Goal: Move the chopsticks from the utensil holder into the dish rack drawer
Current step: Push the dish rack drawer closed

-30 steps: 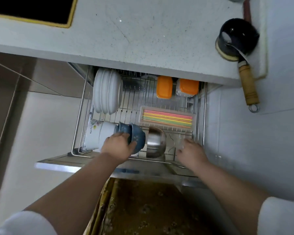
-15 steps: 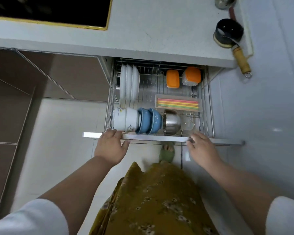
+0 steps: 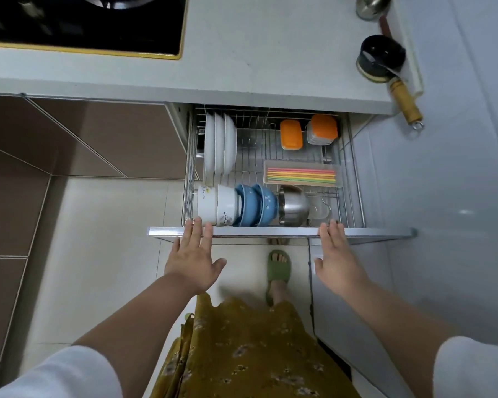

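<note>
The wire dish rack drawer (image 3: 354, 168) stands pulled out from under the counter. Coloured chopsticks (image 3: 301, 176) lie flat in a clear tray (image 3: 338, 183) on its right side. My left hand (image 3: 194, 259) rests flat with its fingertips on the drawer's metal front edge (image 3: 265, 231), near the left end. My right hand (image 3: 338, 257) touches the same edge further right, fingers spread. Neither hand holds anything. No utensil holder is in view.
White plates (image 3: 220, 145) stand upright at the drawer's left. White and blue bowls (image 3: 236, 205) and a steel bowl (image 3: 293, 205) lie along the front. Two orange-lidded containers (image 3: 291, 135) sit at the back. A hob (image 3: 81, 21) and a wooden-handled pot (image 3: 381, 60) are on the counter.
My hands have drawn back from inside the rack to the drawer's front edge. The view has risen and pulled away, and the drawer shows less of its length under the counter.
</note>
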